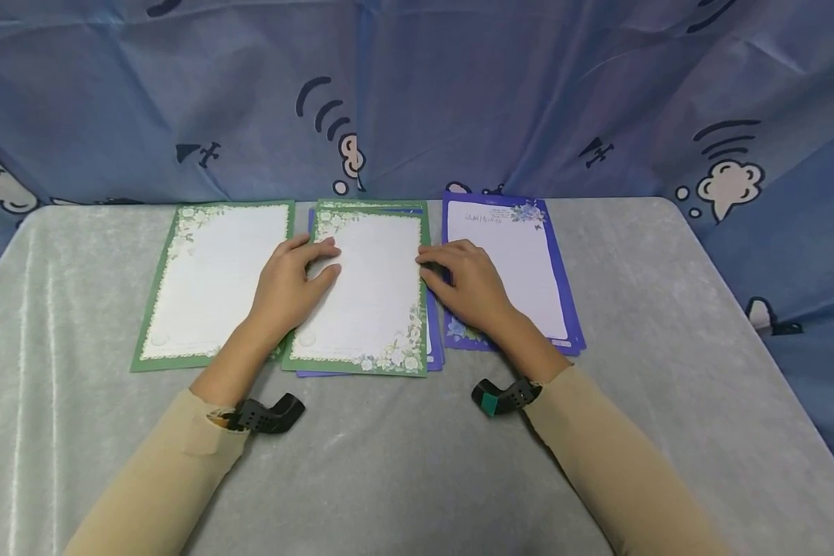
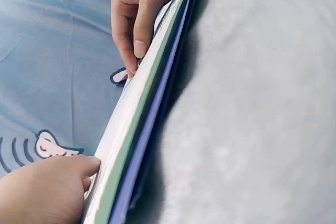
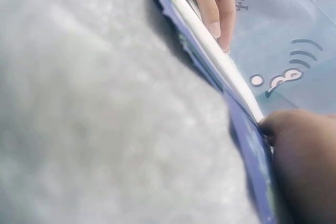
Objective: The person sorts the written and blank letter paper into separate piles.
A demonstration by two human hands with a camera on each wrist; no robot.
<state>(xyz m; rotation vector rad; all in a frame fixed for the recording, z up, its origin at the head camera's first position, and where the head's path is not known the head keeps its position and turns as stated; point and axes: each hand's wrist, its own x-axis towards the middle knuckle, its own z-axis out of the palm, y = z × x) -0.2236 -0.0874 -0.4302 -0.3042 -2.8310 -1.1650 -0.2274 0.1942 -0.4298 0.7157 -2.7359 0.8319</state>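
Note:
A green-bordered sheet of floral stationery lies in the middle of the head view, over a purple-bordered sheet whose edges peek out. My left hand rests at its left side, thumb and fingertips spread on the white paper. At the right edge, the fingertips of my right hand touch the same sheet, thumb and fingers slightly apart. The left wrist view shows the green and purple edges layered together. In the right wrist view, my right thumb is right at the paper's edge.
Another green-bordered sheet lies to the left, partly under my left forearm. Purple-bordered sheets lie to the right, the top one with handwriting. All rest on a grey cloth-covered table, backed by a blue patterned curtain.

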